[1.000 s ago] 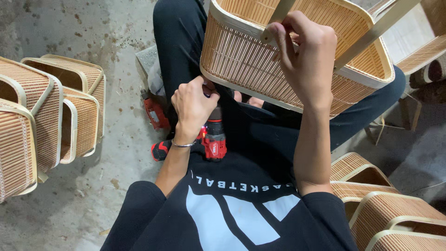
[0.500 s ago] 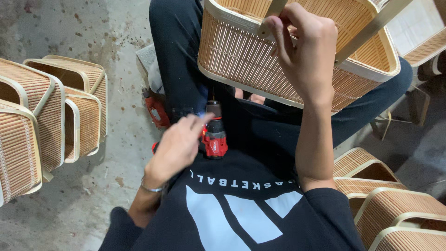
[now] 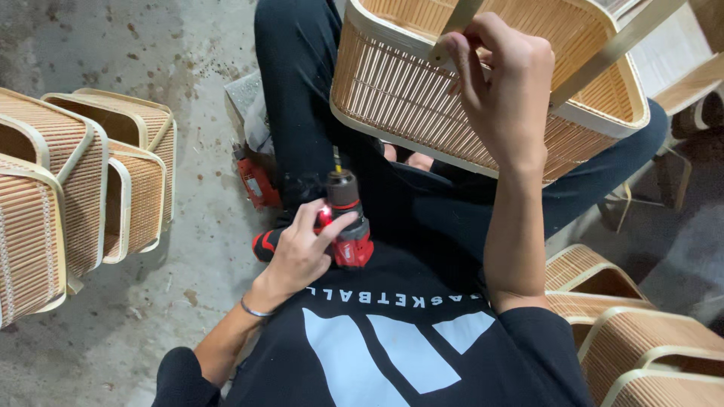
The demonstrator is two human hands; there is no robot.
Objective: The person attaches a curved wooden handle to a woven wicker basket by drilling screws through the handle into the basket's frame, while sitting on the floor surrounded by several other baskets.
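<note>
The left hand (image 3: 302,252) is closed around a red and black cordless drill (image 3: 343,226) that rests in the person's lap, fingers wrapped over the body and handle. The drill's long axis runs away from the person, its chuck and bit pointing up and forward toward the underside of a slatted bamboo basket (image 3: 422,98). The basket lies just beyond and to the right of the left hand, tilted across the person's raised knees, so the bit tip is near the basket's lower wall but not touching it.

The right hand (image 3: 501,90) is up at the basket's rim, fingers curled and pinched on a pale wooden handle strip (image 3: 456,22) where it meets the rim. A second strip (image 3: 618,45) crosses the basket further right of that hand. Of the two, the right hand is on the basket; the left is the nearer one to the drill.

Left of the left hand, on the concrete floor (image 3: 151,60), stand nested finished baskets (image 3: 83,181). A second red tool (image 3: 256,181) lies just beyond the left hand beside the leg. More baskets (image 3: 626,332) sit below the right arm
</note>
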